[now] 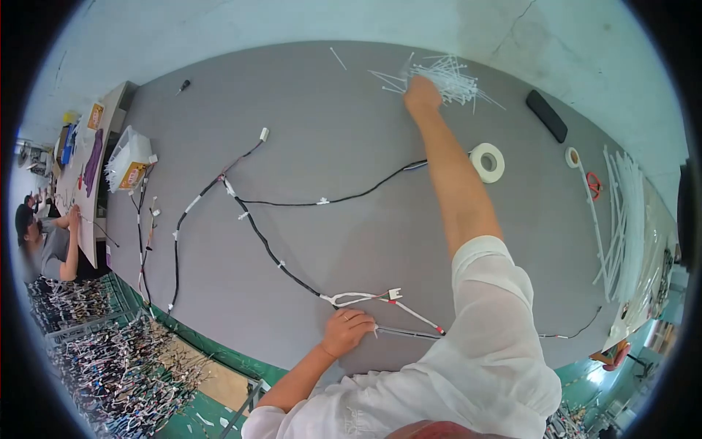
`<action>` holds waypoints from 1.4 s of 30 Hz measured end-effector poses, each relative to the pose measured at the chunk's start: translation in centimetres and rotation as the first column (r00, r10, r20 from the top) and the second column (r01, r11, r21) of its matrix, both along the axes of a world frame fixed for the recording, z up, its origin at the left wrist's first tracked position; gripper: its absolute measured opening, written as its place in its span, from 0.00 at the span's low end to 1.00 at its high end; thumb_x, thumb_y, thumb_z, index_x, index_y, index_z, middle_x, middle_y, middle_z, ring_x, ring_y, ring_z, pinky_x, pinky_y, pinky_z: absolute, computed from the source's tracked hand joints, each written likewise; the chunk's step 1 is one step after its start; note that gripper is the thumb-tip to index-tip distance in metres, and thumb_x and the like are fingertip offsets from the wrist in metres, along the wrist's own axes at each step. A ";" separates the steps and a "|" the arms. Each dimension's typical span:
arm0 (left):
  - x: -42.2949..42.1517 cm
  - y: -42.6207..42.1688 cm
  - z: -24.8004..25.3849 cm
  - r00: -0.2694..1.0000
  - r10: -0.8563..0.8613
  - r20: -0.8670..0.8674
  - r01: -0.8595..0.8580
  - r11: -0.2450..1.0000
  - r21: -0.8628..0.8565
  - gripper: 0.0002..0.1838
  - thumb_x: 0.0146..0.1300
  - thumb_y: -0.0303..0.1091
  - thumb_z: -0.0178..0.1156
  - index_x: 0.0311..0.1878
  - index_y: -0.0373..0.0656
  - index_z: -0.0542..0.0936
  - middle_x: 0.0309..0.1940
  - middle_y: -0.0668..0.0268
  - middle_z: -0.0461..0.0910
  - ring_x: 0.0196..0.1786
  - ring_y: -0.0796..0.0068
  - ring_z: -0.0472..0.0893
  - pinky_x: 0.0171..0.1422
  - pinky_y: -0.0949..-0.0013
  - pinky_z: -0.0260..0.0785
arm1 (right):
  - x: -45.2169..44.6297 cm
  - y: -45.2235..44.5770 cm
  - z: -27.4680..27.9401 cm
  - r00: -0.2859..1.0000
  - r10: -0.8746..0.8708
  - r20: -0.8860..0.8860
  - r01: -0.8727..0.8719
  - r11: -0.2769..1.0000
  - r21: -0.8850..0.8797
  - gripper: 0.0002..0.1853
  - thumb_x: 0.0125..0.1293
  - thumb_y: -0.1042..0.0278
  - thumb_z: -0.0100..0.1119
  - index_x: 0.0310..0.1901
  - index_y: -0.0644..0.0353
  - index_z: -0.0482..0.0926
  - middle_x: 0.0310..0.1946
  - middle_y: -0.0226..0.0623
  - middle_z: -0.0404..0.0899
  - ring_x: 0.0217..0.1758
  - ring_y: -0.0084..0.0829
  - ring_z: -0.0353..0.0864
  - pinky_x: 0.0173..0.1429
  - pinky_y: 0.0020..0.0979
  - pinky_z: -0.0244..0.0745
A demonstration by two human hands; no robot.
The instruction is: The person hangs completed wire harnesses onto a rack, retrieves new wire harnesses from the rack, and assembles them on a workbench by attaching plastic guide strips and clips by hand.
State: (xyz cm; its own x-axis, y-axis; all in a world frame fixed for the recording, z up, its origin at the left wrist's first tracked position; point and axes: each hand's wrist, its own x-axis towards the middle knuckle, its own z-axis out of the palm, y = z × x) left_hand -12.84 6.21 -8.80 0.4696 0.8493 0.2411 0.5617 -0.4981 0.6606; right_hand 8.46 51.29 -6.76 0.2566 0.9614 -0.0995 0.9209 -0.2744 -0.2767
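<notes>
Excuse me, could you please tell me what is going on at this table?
The left hand is on a branched harness laid across the grey table, close to one of its forks. The right hand reaches to the pile of cable ties at the far side; whether it holds one is hard to tell. White bands show along the harness, and a tape roll lies beside the right forearm.

1. Table [358, 249]: grey top.
2. Cable [265, 247] (black, branched): laid across the middle.
3. Plastic ties [455, 80]: loose pile, far edge.
4. Tape [499, 170]: white roll, right half.
5. White strips [625, 227]: right end.
</notes>
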 end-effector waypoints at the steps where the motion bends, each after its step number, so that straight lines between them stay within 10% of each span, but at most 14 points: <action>1: 0.0 -0.1 -0.2 1.000 -0.020 -0.011 0.020 1.000 0.008 0.07 0.44 0.29 0.64 0.29 0.52 0.81 0.36 0.79 0.81 0.43 0.76 0.78 0.44 0.71 0.69 | 0.4 1.1 -0.6 1.000 -0.005 -0.001 0.005 1.000 -0.008 0.14 0.55 0.62 0.63 0.42 0.57 0.82 0.43 0.43 0.82 0.50 0.43 0.81 0.48 0.41 0.78; 5: -0.3 0.0 -0.7 0.996 -0.078 -0.042 0.081 0.994 0.075 0.06 0.42 0.29 0.63 0.26 0.53 0.80 0.36 0.80 0.81 0.43 0.77 0.78 0.41 0.71 0.69 | 1.1 1.0 -1.5 1.000 0.016 0.022 -0.017 0.999 0.039 0.12 0.55 0.64 0.61 0.40 0.55 0.83 0.42 0.41 0.82 0.48 0.42 0.82 0.47 0.40 0.78; 12: -0.8 -0.3 -1.8 0.977 -0.107 -0.182 0.133 0.982 0.135 0.09 0.44 0.29 0.59 0.32 0.51 0.80 0.35 0.71 0.81 0.42 0.68 0.79 0.43 0.63 0.69 | 4.7 -7.3 -1.6 0.795 0.140 -0.591 0.179 0.875 0.449 0.09 0.53 0.61 0.61 0.31 0.56 0.82 0.28 0.34 0.82 0.29 0.35 0.80 0.38 0.33 0.73; 15: -0.3 1.2 0.1 0.887 -0.319 -0.334 0.228 0.931 -0.285 0.09 0.45 0.32 0.63 0.33 0.44 0.79 0.35 0.63 0.81 0.41 0.57 0.78 0.44 0.54 0.67 | 8.6 -22.6 5.3 0.769 0.159 -0.619 0.221 0.843 0.490 0.09 0.59 0.63 0.63 0.36 0.59 0.83 0.27 0.26 0.80 0.32 0.18 0.75 0.37 0.24 0.69; 16: -0.7 1.0 0.1 0.966 -0.260 -0.020 0.254 0.956 -0.144 0.14 0.46 0.32 0.66 0.38 0.40 0.79 0.39 0.59 0.80 0.43 0.54 0.77 0.49 0.53 0.67 | 10.0 -28.5 9.0 0.738 0.103 -0.666 0.283 0.850 0.444 0.09 0.59 0.64 0.64 0.35 0.60 0.83 0.28 0.25 0.80 0.32 0.18 0.75 0.37 0.23 0.69; 21: 1.2 -0.3 4.3 0.988 -0.132 0.086 0.139 0.987 -0.082 0.20 0.52 0.31 0.66 0.50 0.41 0.76 0.47 0.55 0.77 0.50 0.52 0.75 0.58 0.53 0.65 | 17.2 -54.9 11.0 0.643 -0.155 -0.750 0.589 0.726 0.354 0.05 0.57 0.74 0.63 0.35 0.62 0.80 0.36 0.31 0.81 0.38 0.19 0.77 0.42 0.20 0.71; 25: 9.1 -1.7 6.5 0.867 -0.483 0.126 0.487 0.873 -0.001 0.17 0.56 0.30 0.62 0.50 0.42 0.76 0.47 0.57 0.77 0.51 0.53 0.75 0.54 0.57 0.68 | 12.9 -64.8 5.7 0.718 -0.148 -0.680 0.562 0.699 0.441 0.05 0.52 0.80 0.61 0.28 0.61 0.74 0.35 0.35 0.83 0.38 0.27 0.81 0.43 0.25 0.74; 37: 27.3 -2.9 0.9 0.794 -0.531 -0.297 0.457 0.842 -0.285 0.13 0.63 0.42 0.57 0.38 0.40 0.76 0.33 0.64 0.80 0.36 0.64 0.78 0.38 0.63 0.68 | 16.0 -64.0 -1.7 0.961 0.106 -0.255 0.080 0.776 0.625 0.07 0.51 0.78 0.62 0.29 0.60 0.73 0.37 0.36 0.82 0.33 0.34 0.82 0.32 0.30 0.77; 40: 27.9 -0.6 1.6 0.838 -0.524 0.153 0.262 0.140 -0.955 0.13 0.68 0.45 0.51 0.36 0.46 0.76 0.26 0.72 0.77 0.25 0.80 0.71 0.30 0.76 0.62 | 18.7 -63.5 -2.0 0.963 0.255 -0.090 -0.133 0.736 0.664 0.06 0.50 0.77 0.61 0.28 0.61 0.73 0.39 0.37 0.81 0.34 0.33 0.82 0.32 0.29 0.78; 42: 28.3 -0.6 1.9 0.836 -0.526 0.156 0.255 0.120 -0.960 0.13 0.69 0.46 0.48 0.36 0.49 0.76 0.23 0.75 0.74 0.23 0.86 0.64 0.27 0.80 0.57 | 19.3 -63.7 -1.2 0.953 0.300 -0.029 -0.201 0.704 0.681 0.06 0.50 0.76 0.61 0.28 0.62 0.73 0.40 0.38 0.80 0.35 0.33 0.83 0.33 0.29 0.78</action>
State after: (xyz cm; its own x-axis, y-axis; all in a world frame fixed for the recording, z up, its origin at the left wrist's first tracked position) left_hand 15.49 5.65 -6.92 0.7259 0.0576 -0.6853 0.6640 0.2010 0.7202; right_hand 27.73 -12.37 -7.94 0.0290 0.8180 0.5746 0.8710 0.2613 -0.4160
